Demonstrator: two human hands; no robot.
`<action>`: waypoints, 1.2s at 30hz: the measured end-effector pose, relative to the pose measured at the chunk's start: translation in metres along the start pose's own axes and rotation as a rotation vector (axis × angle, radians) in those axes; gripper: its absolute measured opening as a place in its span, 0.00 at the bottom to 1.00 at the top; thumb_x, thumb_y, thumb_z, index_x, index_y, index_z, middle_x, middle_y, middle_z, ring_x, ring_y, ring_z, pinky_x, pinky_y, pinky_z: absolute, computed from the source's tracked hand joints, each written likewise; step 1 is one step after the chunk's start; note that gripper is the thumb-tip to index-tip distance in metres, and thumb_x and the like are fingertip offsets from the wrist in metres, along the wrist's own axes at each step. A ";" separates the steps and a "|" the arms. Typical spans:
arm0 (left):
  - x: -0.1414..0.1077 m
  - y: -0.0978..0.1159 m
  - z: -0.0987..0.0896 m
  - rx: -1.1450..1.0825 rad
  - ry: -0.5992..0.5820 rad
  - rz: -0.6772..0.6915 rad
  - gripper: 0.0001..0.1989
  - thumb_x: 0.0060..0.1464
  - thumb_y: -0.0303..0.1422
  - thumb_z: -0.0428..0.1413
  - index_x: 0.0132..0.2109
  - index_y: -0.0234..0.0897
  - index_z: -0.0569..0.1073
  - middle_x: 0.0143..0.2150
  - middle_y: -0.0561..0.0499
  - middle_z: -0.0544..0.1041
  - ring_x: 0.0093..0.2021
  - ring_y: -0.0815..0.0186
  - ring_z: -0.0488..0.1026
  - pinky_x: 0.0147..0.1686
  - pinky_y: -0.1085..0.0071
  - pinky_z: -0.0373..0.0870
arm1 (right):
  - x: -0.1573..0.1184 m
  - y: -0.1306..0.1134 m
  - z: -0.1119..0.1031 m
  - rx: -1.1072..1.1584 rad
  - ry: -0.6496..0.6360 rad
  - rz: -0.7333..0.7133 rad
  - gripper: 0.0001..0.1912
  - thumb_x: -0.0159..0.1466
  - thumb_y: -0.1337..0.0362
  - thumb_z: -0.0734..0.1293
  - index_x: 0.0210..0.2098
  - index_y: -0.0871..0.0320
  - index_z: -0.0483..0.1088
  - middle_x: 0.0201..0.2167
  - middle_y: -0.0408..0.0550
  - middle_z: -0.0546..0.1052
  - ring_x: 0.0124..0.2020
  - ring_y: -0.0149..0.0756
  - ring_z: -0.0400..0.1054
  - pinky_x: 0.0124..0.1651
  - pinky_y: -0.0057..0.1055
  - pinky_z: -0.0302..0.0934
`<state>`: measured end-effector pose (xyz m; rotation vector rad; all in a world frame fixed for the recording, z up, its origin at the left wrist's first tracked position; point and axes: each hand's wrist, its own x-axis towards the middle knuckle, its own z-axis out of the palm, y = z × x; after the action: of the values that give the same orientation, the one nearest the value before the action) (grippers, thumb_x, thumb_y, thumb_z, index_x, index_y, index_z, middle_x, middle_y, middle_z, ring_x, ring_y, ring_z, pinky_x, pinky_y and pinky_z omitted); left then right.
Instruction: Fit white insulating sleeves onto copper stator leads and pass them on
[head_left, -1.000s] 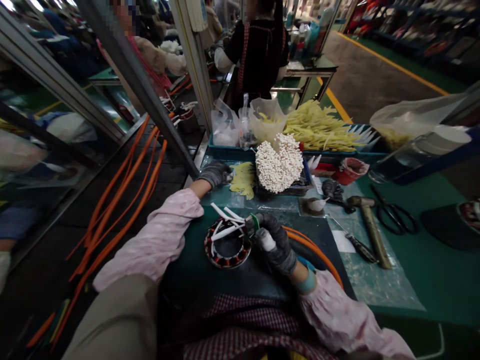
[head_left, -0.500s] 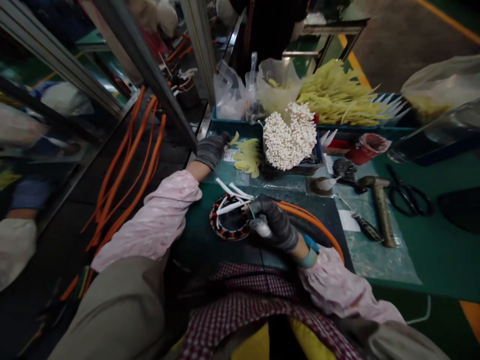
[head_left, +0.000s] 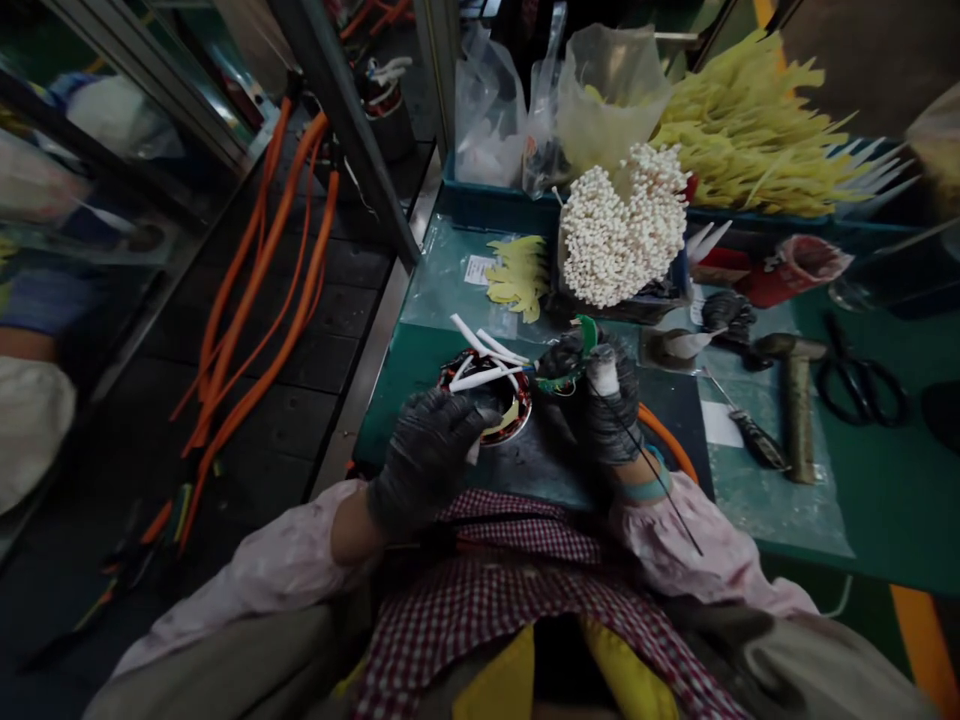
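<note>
Right hand [head_left: 606,405] pinches a white sleeve [head_left: 604,372], left hand [head_left: 426,462] curls at the wound ring's [head_left: 516,412] 7 o'clock; I judge the ring heavy and stiff, best held by its rim.

Dim, even indoor light, soft shadows, and fisheye stretching toward the frame edges.
</note>
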<state>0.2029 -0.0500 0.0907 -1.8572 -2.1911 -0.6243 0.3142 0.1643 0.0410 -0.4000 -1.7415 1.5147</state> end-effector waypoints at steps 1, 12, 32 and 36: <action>-0.001 0.002 0.002 0.003 -0.003 -0.030 0.12 0.72 0.25 0.54 0.53 0.42 0.81 0.51 0.46 0.87 0.50 0.53 0.80 0.50 0.56 0.74 | 0.000 -0.003 0.001 0.039 0.039 0.010 0.24 0.82 0.40 0.58 0.49 0.49 0.76 0.37 0.45 0.81 0.34 0.40 0.76 0.40 0.39 0.76; -0.040 0.012 0.041 0.243 0.146 -0.062 0.23 0.65 0.23 0.64 0.60 0.55 0.82 0.51 0.54 0.88 0.53 0.57 0.79 0.56 0.58 0.66 | -0.002 -0.060 -0.009 -0.210 -0.552 -0.329 0.12 0.84 0.54 0.62 0.48 0.51 0.73 0.41 0.45 0.83 0.41 0.36 0.80 0.46 0.34 0.78; 0.007 -0.075 0.028 -0.926 -0.336 -0.110 0.55 0.63 0.39 0.72 0.85 0.48 0.50 0.80 0.37 0.68 0.78 0.43 0.70 0.71 0.47 0.80 | -0.055 -0.043 0.022 -0.855 -0.553 -0.478 0.14 0.77 0.65 0.72 0.59 0.53 0.85 0.55 0.55 0.88 0.55 0.50 0.82 0.60 0.49 0.79; -0.024 -0.057 0.021 -0.802 -0.268 -0.041 0.55 0.64 0.44 0.72 0.85 0.53 0.48 0.85 0.38 0.58 0.86 0.41 0.53 0.77 0.40 0.70 | -0.093 -0.051 0.017 -0.831 -0.527 -0.472 0.25 0.73 0.74 0.72 0.66 0.48 0.81 0.59 0.51 0.87 0.62 0.46 0.80 0.65 0.46 0.79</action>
<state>0.1543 -0.0691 0.0509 -2.3614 -2.3393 -1.5165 0.3755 0.0770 0.0572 0.0407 -2.6207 0.5239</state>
